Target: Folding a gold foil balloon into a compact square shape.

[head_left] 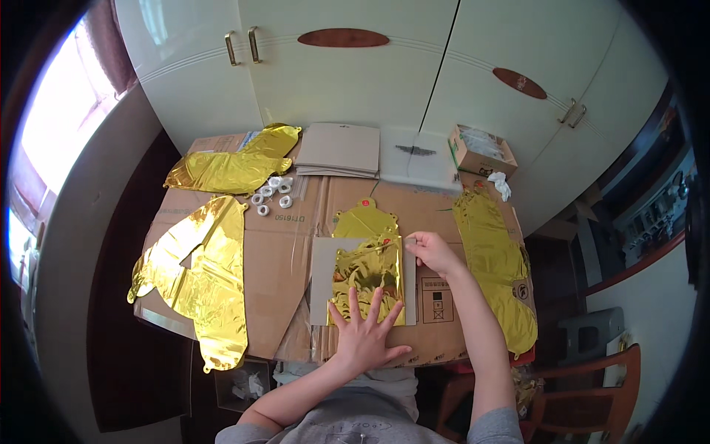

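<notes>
A folded gold foil balloon lies on a grey cardboard sheet in front of me. My left hand presses flat on its near edge, fingers spread. My right hand pinches the balloon's upper right corner. The balloon's rounded top end sticks out past the sheet.
The table is covered with flattened brown cardboard. Gold foil balloons lie at the left, back left and right. Small white tape rolls, a stack of grey cards, a clear packet and an open box sit at the back, before white cupboards. A wooden chair stands at the right.
</notes>
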The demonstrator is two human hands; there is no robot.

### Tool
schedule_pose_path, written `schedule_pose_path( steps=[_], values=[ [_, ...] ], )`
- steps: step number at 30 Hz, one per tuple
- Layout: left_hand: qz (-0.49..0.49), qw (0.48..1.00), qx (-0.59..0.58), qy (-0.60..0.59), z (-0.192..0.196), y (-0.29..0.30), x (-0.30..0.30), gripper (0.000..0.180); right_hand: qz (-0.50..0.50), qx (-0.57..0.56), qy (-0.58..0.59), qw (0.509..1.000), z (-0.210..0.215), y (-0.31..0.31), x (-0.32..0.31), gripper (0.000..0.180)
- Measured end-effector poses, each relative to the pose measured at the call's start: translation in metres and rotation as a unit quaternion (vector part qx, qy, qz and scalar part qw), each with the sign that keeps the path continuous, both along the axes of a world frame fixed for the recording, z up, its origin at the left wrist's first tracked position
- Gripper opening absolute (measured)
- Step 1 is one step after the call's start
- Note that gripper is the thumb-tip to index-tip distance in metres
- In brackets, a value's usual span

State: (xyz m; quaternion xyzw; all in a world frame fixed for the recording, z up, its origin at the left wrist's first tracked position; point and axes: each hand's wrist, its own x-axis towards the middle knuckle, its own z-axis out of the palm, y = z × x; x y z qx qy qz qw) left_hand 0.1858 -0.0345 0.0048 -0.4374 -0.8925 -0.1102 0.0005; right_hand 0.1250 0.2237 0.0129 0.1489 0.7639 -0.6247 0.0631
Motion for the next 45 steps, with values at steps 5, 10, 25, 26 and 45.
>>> schedule_pose_path(
  steps=[5, 10, 25, 26, 45],
  values=[
    [-0.001, 1.0, 0.004, 0.007, 0.0, -0.001, 0.001, 0.091, -0.084, 0.032, 0.06, 0.994, -0.004, 0.026, -0.004, 0.015],
    [-0.004, 1.0, 0.006, 0.0, 0.001, -0.001, 0.001, 0.09, -0.272, 0.141, 0.099, 0.947, 0.014, 0.11, 0.009, 0.02],
    [-0.015, 1.0, -0.01, 0.016, 0.002, 0.001, 0.001, 0.089, -0.292, 0.526, 0.124, 0.789, -0.018, 0.166, 0.092, 0.04],
    [-0.014, 1.0, -0.013, 0.016, 0.002, 0.001, 0.001, 0.089, -0.276, 0.537, 0.152, 0.783, -0.017, 0.151, 0.09, 0.039],
    [-0.009, 1.0, -0.015, 0.007, 0.003, 0.003, 0.001, 0.09, 0.252, 0.513, 0.266, 0.776, -0.019, -0.028, 0.044, 0.054]
  ],
)
